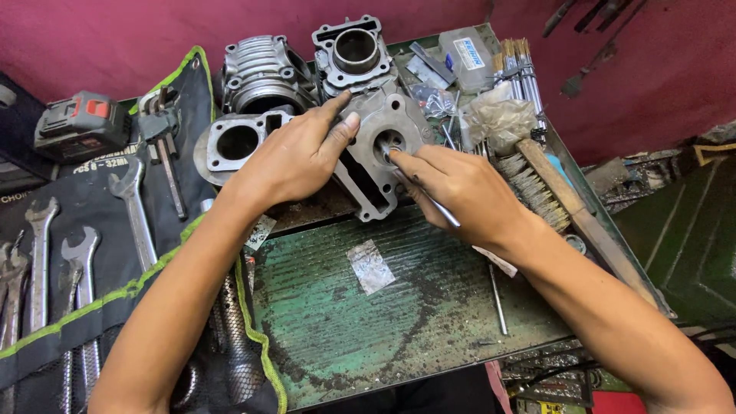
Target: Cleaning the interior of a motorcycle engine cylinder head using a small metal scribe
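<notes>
Item: grey cast engine cylinder (379,146), upper centre of the frame, lying on its side on the workbench (337,307) with one flanged end and its round port turned up toward the camera; its long axis runs from upper right down to lower left, ending at a square-cornered flange near the bench's middle. Left hand (295,157): laid flat over the cylinder's left side, fingers spread, forefinger stretched to the top edge, pressing rather than gripping. Right hand (460,192): closed round a thin metal tool (429,199), pen-fashion, tip set inside the port; this hand lies lower right of the port, and is the nearer of the two to the opening. Adjacent: three further cylinders (264,77) above and to the left, touching or nearly so; wire brush (537,184) with wooden handle just right of the right hand; clear bag (498,119) and small brushes (517,61) at upper right. Surface: green-painted metal, scratched, grimy, a scrap of foil (372,267) and a loose rod (498,299) on it. Left of frame: black tool roll (77,253) with green edging, holding spanners (134,211); cordless tool (80,126) beyond. Room: dark red wall (115,38) behind; tools hang at upper right.
</notes>
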